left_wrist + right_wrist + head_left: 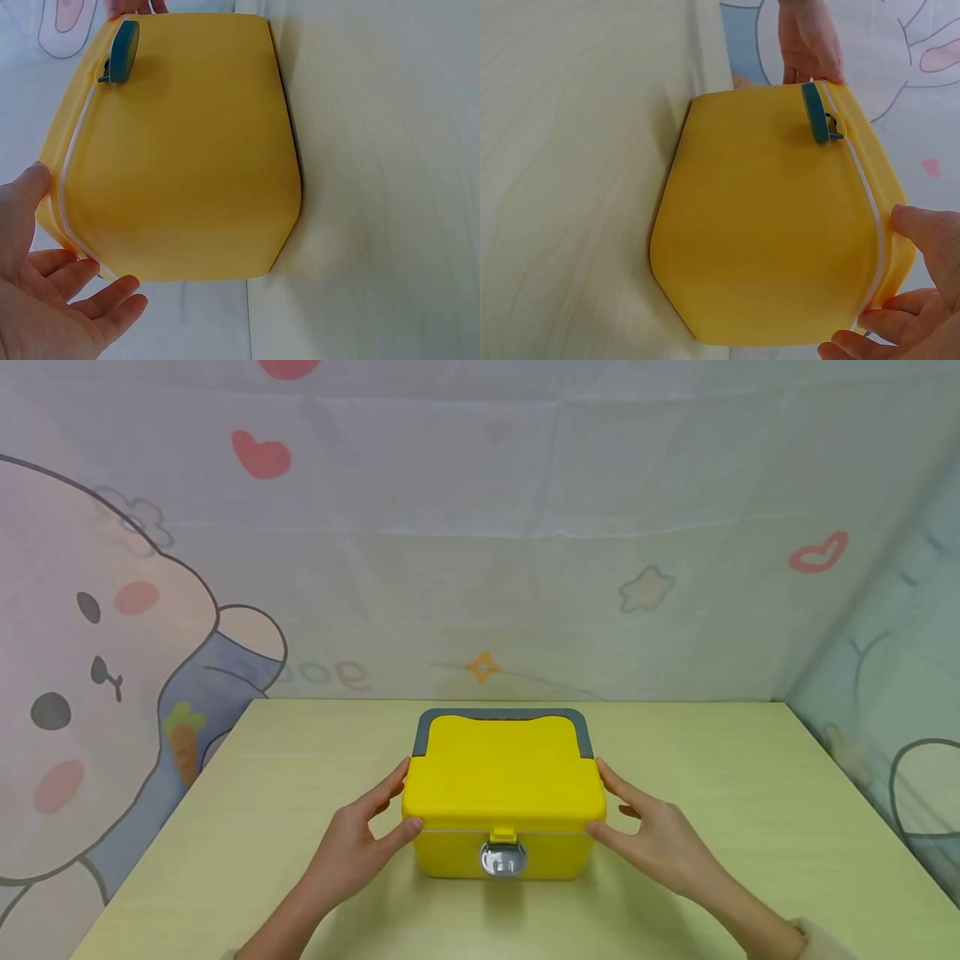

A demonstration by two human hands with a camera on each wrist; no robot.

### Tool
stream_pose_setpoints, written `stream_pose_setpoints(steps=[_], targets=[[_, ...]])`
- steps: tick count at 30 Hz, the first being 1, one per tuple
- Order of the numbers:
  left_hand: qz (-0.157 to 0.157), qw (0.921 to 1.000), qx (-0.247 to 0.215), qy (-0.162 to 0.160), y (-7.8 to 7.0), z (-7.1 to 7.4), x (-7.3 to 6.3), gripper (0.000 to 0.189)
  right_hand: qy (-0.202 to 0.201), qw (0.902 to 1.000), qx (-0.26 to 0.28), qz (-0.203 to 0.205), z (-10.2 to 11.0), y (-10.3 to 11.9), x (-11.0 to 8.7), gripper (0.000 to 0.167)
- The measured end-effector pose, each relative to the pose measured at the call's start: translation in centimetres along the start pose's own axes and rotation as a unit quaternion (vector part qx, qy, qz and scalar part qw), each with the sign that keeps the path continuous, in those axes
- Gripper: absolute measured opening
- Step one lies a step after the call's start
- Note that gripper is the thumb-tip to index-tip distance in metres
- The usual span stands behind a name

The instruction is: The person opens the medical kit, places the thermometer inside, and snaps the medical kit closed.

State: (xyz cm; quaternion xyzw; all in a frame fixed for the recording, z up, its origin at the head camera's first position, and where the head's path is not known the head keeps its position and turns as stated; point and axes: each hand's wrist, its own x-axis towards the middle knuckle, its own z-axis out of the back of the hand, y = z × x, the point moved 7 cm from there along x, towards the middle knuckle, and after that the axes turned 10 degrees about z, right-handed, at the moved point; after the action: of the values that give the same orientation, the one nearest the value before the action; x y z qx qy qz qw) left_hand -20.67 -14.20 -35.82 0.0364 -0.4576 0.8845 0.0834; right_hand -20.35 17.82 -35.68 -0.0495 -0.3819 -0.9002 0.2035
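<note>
A yellow storage box (502, 856) with a grey carry handle (587, 735) folded flat on top stands on the table. Its lid (504, 777) sits down on the body, with a thin white line along the seam. At the front, a shiny rounded latch (504, 860) sticks out from the box; it looks dark teal from the side in both wrist views. My left hand (356, 843) holds the lid's left side, thumb at the front corner and fingers along the side. Mirroring it, my right hand (660, 839) grips the right side with thumb and fingers.
The pale wooden table (225, 877) spreads out on both sides of the box. Behind it hangs a light cloth backdrop (450, 568) printed with a cartoon animal, hearts and stars. Another printed cloth (885, 710) borders the right edge.
</note>
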Motion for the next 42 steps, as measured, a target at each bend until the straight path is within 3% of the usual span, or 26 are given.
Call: stream_pose_setpoints(steps=[9, 16, 26, 42], targets=[[0.001, 1.0000, 0.001, -0.002, 0.2, 0.0, -0.1, 0.068, -0.017, 0.9996, -0.019, 0.014, -0.2, 0.1, -0.1, 0.075], [0.005, 0.9997, 0.023, -0.007, 0.2, -0.1, 0.0, 0.070, -0.032, 0.9981, -0.025, 0.047, -0.3, 0.4, 0.1, 0.074], [0.024, 0.9979, 0.060, -0.012, -0.1, 0.5, -0.3, 0.066, -0.030, 0.9978, -0.008, 0.058, -0.3, 0.4, 0.2, 0.073], [-0.068, 0.9901, 0.083, -0.090, -2.9, 2.7, -2.0, 0.047, -0.036, 0.9935, 0.012, 0.107, -0.3, 0.7, 1.5, 0.079]])
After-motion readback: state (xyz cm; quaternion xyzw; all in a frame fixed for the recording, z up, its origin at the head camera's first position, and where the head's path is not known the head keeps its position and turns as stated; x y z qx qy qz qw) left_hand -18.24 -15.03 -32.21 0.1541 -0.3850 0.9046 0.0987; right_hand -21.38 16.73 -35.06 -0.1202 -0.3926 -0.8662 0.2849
